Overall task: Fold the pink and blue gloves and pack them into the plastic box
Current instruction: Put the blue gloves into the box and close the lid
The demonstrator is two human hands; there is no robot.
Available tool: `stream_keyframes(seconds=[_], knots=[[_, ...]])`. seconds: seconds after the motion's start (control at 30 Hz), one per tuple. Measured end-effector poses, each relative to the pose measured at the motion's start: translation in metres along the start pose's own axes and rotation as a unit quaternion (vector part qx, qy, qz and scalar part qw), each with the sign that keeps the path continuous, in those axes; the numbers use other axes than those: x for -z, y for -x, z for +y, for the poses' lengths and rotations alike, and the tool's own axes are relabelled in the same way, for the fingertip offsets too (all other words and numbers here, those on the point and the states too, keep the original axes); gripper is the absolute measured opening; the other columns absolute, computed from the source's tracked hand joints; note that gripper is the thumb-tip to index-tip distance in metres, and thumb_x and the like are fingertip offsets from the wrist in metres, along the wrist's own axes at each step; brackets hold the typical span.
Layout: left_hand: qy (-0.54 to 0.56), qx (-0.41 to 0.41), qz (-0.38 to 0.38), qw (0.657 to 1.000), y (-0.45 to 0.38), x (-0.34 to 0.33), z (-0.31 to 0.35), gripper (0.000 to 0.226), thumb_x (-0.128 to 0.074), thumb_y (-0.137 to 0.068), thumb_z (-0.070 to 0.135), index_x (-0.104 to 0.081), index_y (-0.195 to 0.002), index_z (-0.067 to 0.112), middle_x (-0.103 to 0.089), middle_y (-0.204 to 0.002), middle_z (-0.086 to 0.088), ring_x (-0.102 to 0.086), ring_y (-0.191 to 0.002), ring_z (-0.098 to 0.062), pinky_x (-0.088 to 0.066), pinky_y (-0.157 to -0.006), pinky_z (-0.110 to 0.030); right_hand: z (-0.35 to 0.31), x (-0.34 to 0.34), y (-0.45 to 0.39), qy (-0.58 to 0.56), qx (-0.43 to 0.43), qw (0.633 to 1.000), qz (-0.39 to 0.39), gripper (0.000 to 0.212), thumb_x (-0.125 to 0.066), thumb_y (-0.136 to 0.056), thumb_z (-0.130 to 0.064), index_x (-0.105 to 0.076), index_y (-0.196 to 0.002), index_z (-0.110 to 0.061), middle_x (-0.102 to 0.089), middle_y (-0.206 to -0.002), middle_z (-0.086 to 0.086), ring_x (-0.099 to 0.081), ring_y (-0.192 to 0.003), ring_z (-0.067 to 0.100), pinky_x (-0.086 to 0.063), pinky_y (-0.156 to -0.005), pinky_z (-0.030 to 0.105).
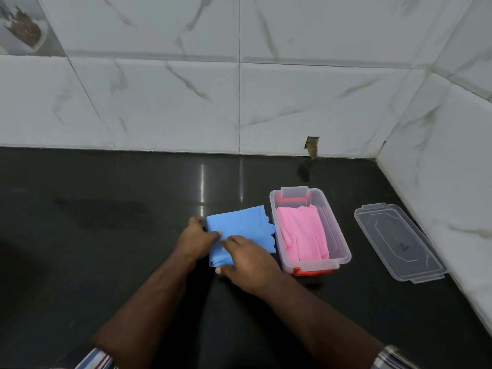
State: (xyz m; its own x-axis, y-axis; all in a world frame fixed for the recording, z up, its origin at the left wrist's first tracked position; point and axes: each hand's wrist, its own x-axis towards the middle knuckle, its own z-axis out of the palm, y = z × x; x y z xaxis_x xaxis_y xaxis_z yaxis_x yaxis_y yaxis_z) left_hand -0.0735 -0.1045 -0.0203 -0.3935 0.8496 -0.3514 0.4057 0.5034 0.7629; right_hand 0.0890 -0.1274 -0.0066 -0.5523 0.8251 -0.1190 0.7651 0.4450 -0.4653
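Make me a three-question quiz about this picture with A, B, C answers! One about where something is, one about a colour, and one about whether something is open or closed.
1. Where are the pink gloves?
A. inside the plastic box
B. on the lid
C. under the hands

2. What colour are the gloves that the hands are folding?
A. green
B. yellow
C. blue

3. How is the plastic box right now?
A. lid snapped on
B. open, lid lying beside it
C. tipped on its side

Answers:
1. A, the pink gloves lie folded inside the clear box.
2. C, the left hand and right hand both hold the blue gloves on the dark counter.
3. B, the lid lies flat on the counter to the right of the box, apart from it.
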Motion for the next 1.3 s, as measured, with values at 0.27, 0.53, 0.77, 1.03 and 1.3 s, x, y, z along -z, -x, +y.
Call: stream_keyframes(seconds=[0.27,0.53,0.77,1.03,1.3], knots=[[0.343,0.134,-0.155,0.916,0.014,0.015,0.025,0.022,-0.068,-0.083,0.004,-0.064,-0.105,0.005,-0.064,-0.076,-0.01,-0.056,-0.057,-0.016,-0.046,-0.047,-0.023,0.009,-0.009,0.007,0.05,0.021,0.989,0.134,0.064,-0.063,-0.089,-0.036,-0.042,-0.145,-0.016,-0.049,-0.146,0.008,-0.045,-0.134,0.025,-0.035,-0.111,0.041],[0.332,-0.1,-0.239,0.907,0.024,0.058,0.044,0.039,-0.079,-0.08,0.04,-0.065,-0.109,0.018,-0.074,-0.094,0.002,-0.071,-0.082,-0.015,-0.057,-0.069,-0.03,-0.014,0.069,0.007,-0.211,-0.018,0.933,0.29,0.029,-0.055,-0.094,-0.025,-0.059,-0.123,-0.023,-0.071,-0.11,-0.002,-0.066,-0.097,0.017,-0.054,-0.086,0.037],[0.389,-0.097,-0.366,0.84,0.037,0.039,0.075,0.056,-0.068,-0.094,0.039,-0.056,-0.139,0.009,-0.059,-0.139,-0.021,-0.057,-0.127,-0.042,-0.045,-0.106,-0.059,0.014,0.144,0.024,-0.646,-0.049,0.755,0.101,0.03,-0.061,-0.092,-0.002,-0.063,-0.122,-0.003,-0.07,-0.119,0.017,-0.067,-0.11,0.037,-0.054,-0.094,0.053],[0.405,-0.07,-0.225,0.883,0.067,-0.04,0.105,0.034,-0.061,-0.1,0.027,-0.061,-0.126,0.005,-0.074,-0.114,-0.017,-0.071,-0.106,-0.035,-0.054,-0.097,-0.055,0.072,0.133,0.041,-0.514,-0.183,0.814,0.201,0.056,-0.062,-0.096,-0.032,-0.038,-0.146,-0.026,-0.055,-0.137,0.0,-0.064,-0.114,0.022,-0.05,-0.1,0.05],[0.219,-0.11,-0.164,0.955,0.068,-0.075,0.116,0.049,-0.066,-0.095,0.034,-0.048,-0.136,0.016,-0.066,-0.127,-0.009,-0.069,-0.108,-0.027,-0.057,-0.092,-0.051,0.117,0.126,0.053,-0.312,-0.194,0.897,0.248,0.063,-0.078,-0.081,-0.018,-0.051,-0.138,-0.024,-0.053,-0.132,-0.005,-0.053,-0.118,0.013,-0.044,-0.106,0.042]])
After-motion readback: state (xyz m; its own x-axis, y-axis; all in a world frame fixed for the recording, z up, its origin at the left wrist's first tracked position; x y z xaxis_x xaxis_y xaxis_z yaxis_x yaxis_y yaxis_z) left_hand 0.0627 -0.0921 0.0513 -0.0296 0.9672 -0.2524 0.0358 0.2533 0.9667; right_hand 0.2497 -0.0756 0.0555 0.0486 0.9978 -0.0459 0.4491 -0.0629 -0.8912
